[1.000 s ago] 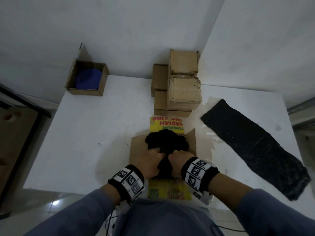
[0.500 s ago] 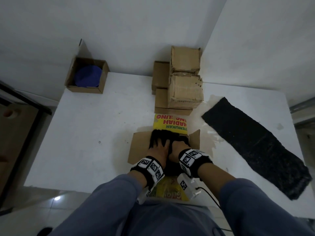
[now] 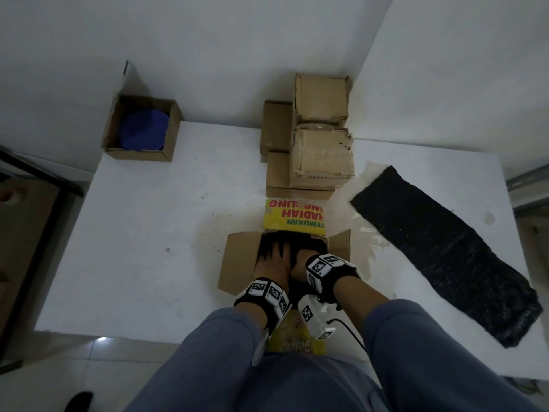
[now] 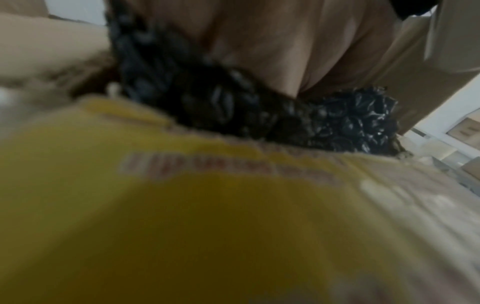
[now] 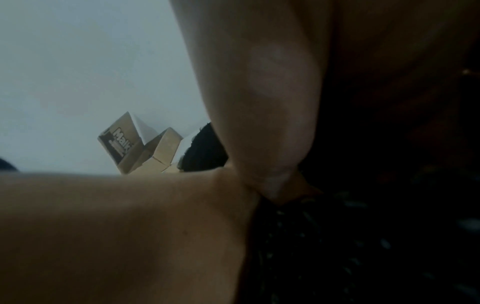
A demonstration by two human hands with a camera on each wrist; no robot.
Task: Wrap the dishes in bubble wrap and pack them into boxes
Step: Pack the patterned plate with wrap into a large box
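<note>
white table [image 3: 148, 233] w/ stacked boxes [image 3: 320, 156]; both grips flat, pressing black bundle [image 3: 309, 248] into box [image 3: 237, 263].

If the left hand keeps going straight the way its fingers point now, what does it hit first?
The left hand lies flat on the black bubble-wrapped bundle in the open box, fingers pointing away from the person. Straight on, it would likely meet the box's far wall below the yellow flap; depth is unclear.

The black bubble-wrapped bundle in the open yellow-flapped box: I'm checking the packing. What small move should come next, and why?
Probably lift both hands out and fold the flaps shut. The left hand lies flat on the black bubble-wrapped bundle, the right hand beside it, and the bundle sits down inside the open cardboard box, whose yellow printed flap lies spread open.
</note>
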